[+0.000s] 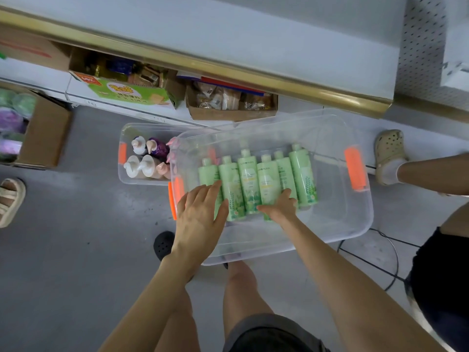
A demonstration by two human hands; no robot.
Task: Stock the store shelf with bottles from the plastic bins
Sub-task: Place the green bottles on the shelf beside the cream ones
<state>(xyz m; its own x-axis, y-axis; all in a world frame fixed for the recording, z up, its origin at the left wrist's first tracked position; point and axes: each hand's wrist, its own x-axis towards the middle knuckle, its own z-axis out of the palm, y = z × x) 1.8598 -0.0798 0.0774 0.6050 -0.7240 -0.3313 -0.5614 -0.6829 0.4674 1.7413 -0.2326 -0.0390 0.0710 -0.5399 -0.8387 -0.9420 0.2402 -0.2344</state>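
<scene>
The left hand lies flat with straight fingers, palm down, against the leftmost of six pale green plastic bottles. Its thumb rests across the second one. The right hand grips the lower end of the fourth green bottle, thumb on its left and fingers curled up its right side.

The six bottles lie side by side in a row, touching one another, with their caps pointing toward the shelf. They are inside a large clear plastic bin with orange handles, nearer its left end. This bin sits in front of the person's bare knees, and in this view its left end overlaps a smaller clear plastic bin on the grey floor. The smaller bin holds upright pump bottles in white, peach and purple.

Beyond both bins runs the white store shelf with a gold front strip. Open brown cardboard boxes of packaged goods stand under it. At the floor's left edge is another cardboard box with purple and green packs. A beige clog on another person's foot stands just right of the large bin.
</scene>
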